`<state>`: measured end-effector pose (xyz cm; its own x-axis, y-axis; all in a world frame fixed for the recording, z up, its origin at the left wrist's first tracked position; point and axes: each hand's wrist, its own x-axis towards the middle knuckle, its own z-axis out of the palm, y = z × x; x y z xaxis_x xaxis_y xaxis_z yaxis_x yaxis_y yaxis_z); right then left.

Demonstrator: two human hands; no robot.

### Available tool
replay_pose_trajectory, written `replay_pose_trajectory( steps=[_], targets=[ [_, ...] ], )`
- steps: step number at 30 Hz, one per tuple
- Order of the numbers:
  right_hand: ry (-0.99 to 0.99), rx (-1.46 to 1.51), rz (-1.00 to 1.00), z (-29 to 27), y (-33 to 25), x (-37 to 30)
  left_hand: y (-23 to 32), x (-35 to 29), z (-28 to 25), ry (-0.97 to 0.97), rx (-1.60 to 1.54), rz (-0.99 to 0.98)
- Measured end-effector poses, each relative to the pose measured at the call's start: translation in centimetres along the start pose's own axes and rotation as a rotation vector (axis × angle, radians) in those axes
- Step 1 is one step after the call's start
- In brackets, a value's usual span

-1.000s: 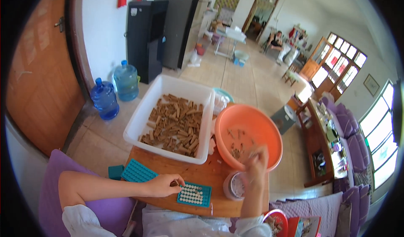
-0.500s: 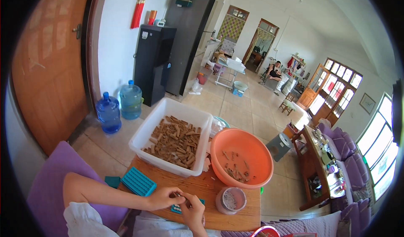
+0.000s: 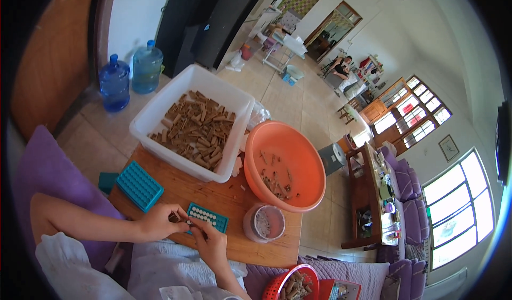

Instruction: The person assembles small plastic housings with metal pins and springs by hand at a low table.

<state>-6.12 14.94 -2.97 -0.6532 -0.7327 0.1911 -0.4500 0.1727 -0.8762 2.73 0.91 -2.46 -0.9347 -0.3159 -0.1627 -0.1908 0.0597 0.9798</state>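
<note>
My left hand (image 3: 161, 223) is closed around a short brown rolled piece (image 3: 174, 217), partly hidden by the fingers. Against it, the fingertips of my right hand (image 3: 209, 242) are pinched together; a tiny whitish spot shows there, too small to name. Just beyond my hands lies a small teal tray (image 3: 217, 221) with rows of white round pieces. A larger teal rack (image 3: 140, 186) with rows of holes rests to the left on the wooden table (image 3: 176, 193). To the right stands a clear tub (image 3: 273, 228) holding small whitish bits.
A white plastic bin (image 3: 140, 123) full of brown pieces and an orange basin (image 3: 298, 164) with a few scraps stand at the far side. A red basket (image 3: 273, 285) of brown pieces sits at lower right. Blue water jugs (image 3: 114, 84) stand on the floor; a person (image 3: 341, 66) sits far off.
The view has tilted and shifted, so the scene sits further left and higher. The small teal tray shows more, and the red basket has come into view. My hands stay together.
</note>
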Motion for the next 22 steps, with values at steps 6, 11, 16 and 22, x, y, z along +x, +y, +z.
replay_pose_trajectory(
  steps=[6,11,16,22],
  targets=[
    [-0.116,0.186,0.163,-0.6,1.4,0.6,0.4,0.7,-0.4,-0.036,0.126,0.022],
    [-0.097,0.29,0.183,-0.5,1.4,1.0,1.1,1.1,-0.9,-0.066,0.053,0.017],
    [0.02,0.42,0.265,-0.3,0.0,2.7,3.3,1.7,-2.4,-0.05,-0.536,-0.266],
    [0.355,0.542,0.011,0.9,-1.5,4.4,2.7,2.3,-3.6,-0.012,-0.737,-0.22]
  ],
)
